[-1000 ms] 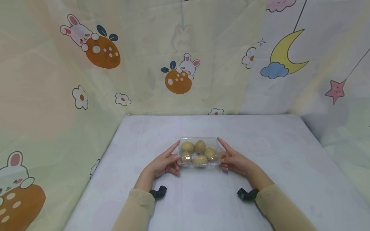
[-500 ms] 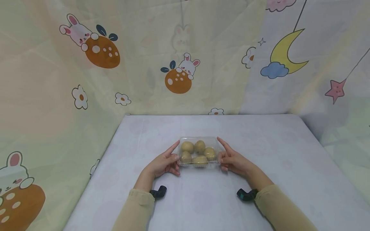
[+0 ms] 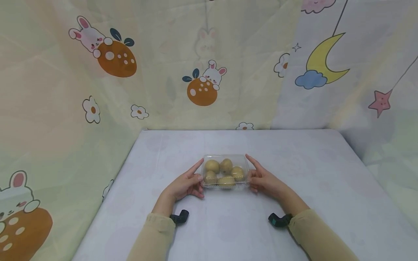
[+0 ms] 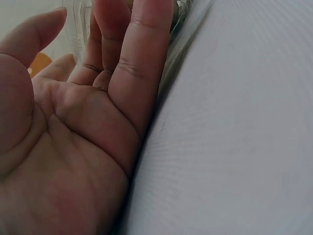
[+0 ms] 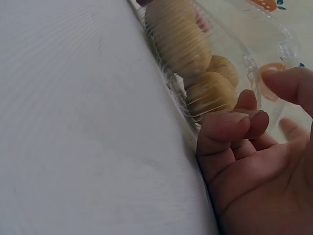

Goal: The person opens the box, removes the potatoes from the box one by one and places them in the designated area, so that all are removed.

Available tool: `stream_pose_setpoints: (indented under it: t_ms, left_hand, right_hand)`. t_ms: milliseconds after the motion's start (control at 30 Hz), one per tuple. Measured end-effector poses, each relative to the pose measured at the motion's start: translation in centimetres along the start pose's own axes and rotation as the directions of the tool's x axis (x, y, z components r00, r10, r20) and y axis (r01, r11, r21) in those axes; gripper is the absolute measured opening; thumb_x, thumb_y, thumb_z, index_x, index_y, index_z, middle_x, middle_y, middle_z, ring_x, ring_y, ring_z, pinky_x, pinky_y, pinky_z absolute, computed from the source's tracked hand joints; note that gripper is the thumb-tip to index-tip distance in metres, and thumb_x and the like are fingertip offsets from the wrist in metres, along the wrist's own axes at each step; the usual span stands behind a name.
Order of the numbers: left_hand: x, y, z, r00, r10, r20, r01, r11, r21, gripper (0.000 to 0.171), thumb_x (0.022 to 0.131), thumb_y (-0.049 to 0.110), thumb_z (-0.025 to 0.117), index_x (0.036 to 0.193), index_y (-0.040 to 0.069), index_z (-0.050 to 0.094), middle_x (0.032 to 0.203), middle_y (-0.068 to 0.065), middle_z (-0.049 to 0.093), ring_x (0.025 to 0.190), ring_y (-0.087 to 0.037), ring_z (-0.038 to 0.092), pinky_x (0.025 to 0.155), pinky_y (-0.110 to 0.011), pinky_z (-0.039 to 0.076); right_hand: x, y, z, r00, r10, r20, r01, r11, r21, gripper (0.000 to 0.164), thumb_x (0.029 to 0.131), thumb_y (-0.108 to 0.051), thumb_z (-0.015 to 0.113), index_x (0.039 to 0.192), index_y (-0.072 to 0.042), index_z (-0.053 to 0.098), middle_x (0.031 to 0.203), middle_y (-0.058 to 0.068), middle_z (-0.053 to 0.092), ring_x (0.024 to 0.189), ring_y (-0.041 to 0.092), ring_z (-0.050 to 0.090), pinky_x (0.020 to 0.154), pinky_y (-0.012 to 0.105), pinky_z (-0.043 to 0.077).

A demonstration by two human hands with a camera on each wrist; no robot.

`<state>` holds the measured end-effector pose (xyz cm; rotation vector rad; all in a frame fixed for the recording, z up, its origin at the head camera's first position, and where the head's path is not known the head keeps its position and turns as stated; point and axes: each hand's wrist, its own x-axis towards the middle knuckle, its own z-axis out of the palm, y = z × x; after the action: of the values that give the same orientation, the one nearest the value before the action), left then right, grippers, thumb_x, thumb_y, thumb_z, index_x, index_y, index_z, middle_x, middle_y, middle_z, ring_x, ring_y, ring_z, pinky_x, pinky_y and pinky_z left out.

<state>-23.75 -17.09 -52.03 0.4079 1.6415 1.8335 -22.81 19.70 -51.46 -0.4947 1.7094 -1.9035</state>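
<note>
A clear plastic clamshell box stands on the white-covered table, its lid down. Inside lie several rounded, yellow-brown items, which look like small potatoes or fruit. At the box's left side is my left hand, index finger straight along to the back corner and thumb near the front. My right hand mirrors it on the right side, index finger straight, the other fingers bent in beside the wall. In the right wrist view those bent fingertips lie against or close by the box; the left wrist view mostly shows the palm.
The white cloth covers the tabletop, whose far edge meets a hanging curtain printed with rabbits, flowers and a moon. Black wrist cameras sit on both wrists, below beige sleeves.
</note>
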Motion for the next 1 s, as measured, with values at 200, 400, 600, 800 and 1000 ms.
stream_pose_setpoints:
  t_ms: [200,400,600,800,1000]
  left_hand:
    - [0.0,0.0,0.1,1.0,-0.011,-0.017,0.011,1.0,0.0,0.074,0.1,0.027,0.058,0.155,0.049,0.014,0.087,-0.005,0.061,0.072,-0.019,0.066,0.078,-0.059,0.06]
    - [0.0,0.1,0.1,1.0,-0.009,-0.019,0.01,1.0,0.005,0.071,0.101,0.026,0.055,0.154,0.05,0.014,0.088,-0.006,0.061,0.072,-0.02,0.065,0.078,-0.059,0.06]
    - [0.0,0.0,0.1,1.0,-0.004,-0.011,0.004,1.0,-0.003,0.067,0.103,0.026,0.051,0.154,0.05,0.015,0.09,-0.007,0.06,0.073,-0.02,0.065,0.078,-0.06,0.06]
    - [0.0,0.3,0.2,1.0,-0.006,-0.007,0.006,0.999,-0.032,0.063,0.106,0.022,0.043,0.154,0.051,0.014,0.089,-0.006,0.059,0.073,-0.02,0.064,0.078,-0.06,0.059]
    - [0.0,0.6,0.3,1.0,-0.008,-0.014,0.007,0.997,-0.072,0.06,0.107,0.021,0.036,0.152,0.055,0.015,0.088,-0.005,0.059,0.072,-0.019,0.065,0.077,-0.059,0.06]
  right_hand:
    - [-0.1,-0.2,0.4,0.998,-0.061,-0.014,0.057,0.982,-0.181,0.077,0.099,-0.008,0.054,0.159,-0.035,0.013,0.087,0.005,0.046,0.06,0.014,0.049,0.051,0.028,0.048]
    - [-0.2,-0.2,0.4,0.997,-0.068,-0.026,0.06,0.973,-0.225,0.069,0.101,-0.012,0.052,0.159,-0.03,0.018,0.087,0.008,0.047,0.059,0.017,0.051,0.047,0.031,0.044]
    - [-0.2,-0.6,0.3,0.997,-0.061,-0.053,0.041,0.946,-0.321,0.066,0.102,-0.012,0.05,0.158,-0.029,0.019,0.077,0.008,0.047,0.054,0.025,0.044,0.045,0.033,0.044]
    - [-0.4,-1.6,-0.1,0.992,-0.042,-0.121,-0.008,0.92,-0.392,0.059,0.103,-0.014,0.047,0.155,-0.035,0.03,0.072,0.005,0.045,0.049,0.015,0.039,0.04,0.029,0.04]
    - [0.1,-2.4,0.0,0.987,-0.052,-0.155,-0.016,0.913,-0.407,0.055,0.103,-0.017,0.047,0.153,-0.037,0.033,0.068,0.005,0.044,0.051,0.018,0.041,0.042,0.031,0.043]
